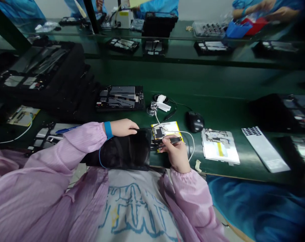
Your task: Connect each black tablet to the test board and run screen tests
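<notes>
A glossy black tablet panel stands tilted at the near edge of the green bench. My left hand curls over its top edge and holds it; a blue wrist strap sits on that wrist. My right hand is at the panel's right side, fingers pinched on a thin black strip that lies across a yellow-edged circuit board. A white cable loops past that board.
A black mouse, an open tablet chassis, a white-backed board and a grey strip lie on the bench. Stacked black trays fill the left. Other people in blue sleeves work at the far bench.
</notes>
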`<state>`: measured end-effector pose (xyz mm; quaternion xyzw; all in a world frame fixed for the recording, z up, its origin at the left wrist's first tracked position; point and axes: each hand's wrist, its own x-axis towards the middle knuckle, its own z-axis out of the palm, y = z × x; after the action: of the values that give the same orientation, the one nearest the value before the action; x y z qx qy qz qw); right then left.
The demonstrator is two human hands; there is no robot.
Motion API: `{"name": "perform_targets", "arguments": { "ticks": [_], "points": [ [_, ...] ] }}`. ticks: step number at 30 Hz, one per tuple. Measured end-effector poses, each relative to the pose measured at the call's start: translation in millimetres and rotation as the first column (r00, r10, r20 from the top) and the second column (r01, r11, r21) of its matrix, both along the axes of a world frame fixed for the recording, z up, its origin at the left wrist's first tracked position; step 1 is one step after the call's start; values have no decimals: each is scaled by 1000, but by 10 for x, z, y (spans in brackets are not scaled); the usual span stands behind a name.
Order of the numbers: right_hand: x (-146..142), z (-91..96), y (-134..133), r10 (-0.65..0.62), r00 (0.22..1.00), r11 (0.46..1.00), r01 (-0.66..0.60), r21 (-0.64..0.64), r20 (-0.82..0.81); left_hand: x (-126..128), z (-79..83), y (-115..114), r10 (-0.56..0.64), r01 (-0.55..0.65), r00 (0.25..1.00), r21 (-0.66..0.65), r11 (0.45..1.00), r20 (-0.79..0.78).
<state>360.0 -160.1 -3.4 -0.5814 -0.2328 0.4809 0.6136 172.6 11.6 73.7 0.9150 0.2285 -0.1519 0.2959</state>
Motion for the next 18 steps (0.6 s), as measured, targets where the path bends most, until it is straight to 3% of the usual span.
{"name": "perform_targets", "arguments": {
  "ticks": [3,6,9,12,15,18],
  "points": [
    [18,-34,26,-10,998,998,14,-58,67,85,-34,-100,19,-17,1000,194,981,-11],
    [11,-4,70,-7,996,999,12,-49,92,319,-14,-298,25,-78,988,351,933,153],
    [30,29,95,14,993,1000,-15,7,118,634,-100,-460,2,-27,967,93,995,256],
    [107,-2,74,-22,968,999,13,40,249,831,-257,-471,41,-9,969,-132,991,245],
    [194,-94,17,-36,899,999,18,46,437,859,-355,-393,67,-25,972,-187,982,225],
    [234,-172,-39,37,820,990,-109,93,571,850,-353,-355,26,29,971,-230,973,236]
  ]
}}
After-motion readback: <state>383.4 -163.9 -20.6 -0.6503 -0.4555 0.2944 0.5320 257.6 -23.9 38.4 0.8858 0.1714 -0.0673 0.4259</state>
